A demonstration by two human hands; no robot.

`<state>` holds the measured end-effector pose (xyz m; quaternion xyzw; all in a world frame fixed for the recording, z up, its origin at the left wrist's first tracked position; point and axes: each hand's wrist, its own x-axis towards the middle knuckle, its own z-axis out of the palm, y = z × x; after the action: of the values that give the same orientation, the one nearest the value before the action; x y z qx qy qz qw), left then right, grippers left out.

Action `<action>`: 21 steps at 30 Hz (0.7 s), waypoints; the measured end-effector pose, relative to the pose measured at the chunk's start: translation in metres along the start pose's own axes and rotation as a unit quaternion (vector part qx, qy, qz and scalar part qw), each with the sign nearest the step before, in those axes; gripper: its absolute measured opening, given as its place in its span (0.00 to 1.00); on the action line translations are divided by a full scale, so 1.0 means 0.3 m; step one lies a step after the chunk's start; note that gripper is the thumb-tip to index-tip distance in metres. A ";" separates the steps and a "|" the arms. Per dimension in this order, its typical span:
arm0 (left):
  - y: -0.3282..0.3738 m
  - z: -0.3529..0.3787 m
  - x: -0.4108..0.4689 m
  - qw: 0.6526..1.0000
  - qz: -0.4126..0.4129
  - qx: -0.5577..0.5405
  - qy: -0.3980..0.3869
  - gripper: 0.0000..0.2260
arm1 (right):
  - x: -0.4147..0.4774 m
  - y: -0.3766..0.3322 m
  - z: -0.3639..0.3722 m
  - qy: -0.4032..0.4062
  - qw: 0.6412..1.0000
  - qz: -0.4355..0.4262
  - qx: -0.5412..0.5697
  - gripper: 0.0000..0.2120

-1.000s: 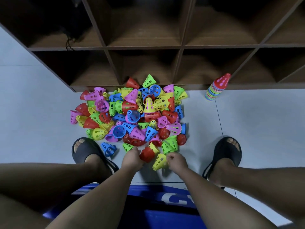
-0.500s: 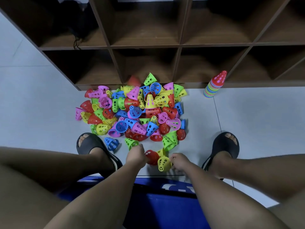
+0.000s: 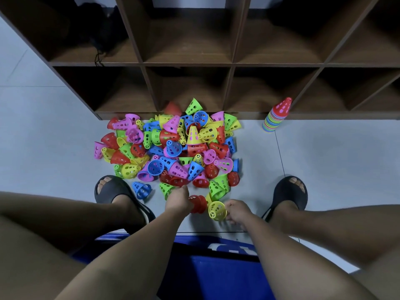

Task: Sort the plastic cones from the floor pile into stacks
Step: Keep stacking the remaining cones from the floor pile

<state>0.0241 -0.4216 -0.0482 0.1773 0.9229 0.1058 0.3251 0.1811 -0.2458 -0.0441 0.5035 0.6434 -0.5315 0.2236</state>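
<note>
Working at the near edge of the pile (image 3: 173,148), your left grip (image 3: 178,201) curls round a red cone (image 3: 198,204) and your right grip (image 3: 237,213) seemingly pinches a yellow cone (image 3: 217,210); light, stiff, perforated shells likely, so take each by the wide rim.

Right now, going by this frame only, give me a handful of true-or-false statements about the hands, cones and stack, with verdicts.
1. The left hand grips a red cone. True.
2. The right hand holds a blue cone. False: it holds a yellow cone.
3. A multicoloured stack stands on the floor at the right, beside the shelf unit. True.
4. The stack's top cone is green. False: it is red.
5. The pile lies inside a shelf compartment. False: it lies on the floor before the shelf unit.
</note>
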 end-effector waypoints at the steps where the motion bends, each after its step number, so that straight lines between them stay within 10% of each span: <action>1: 0.003 0.006 0.002 1.000 0.000 0.004 0.001 0.13 | -0.001 -0.004 0.005 -0.007 1.000 -0.005 -0.004 0.13; 21: -0.098 0.071 0.042 0.988 -0.078 -0.136 -0.011 0.19 | 0.051 -0.074 0.154 -0.061 0.997 -0.022 0.045 0.10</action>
<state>0.0209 -0.4418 -0.0808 0.0601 0.9071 0.2026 0.3639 0.1438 -0.2800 -0.0620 0.4650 0.6149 -0.5949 0.2276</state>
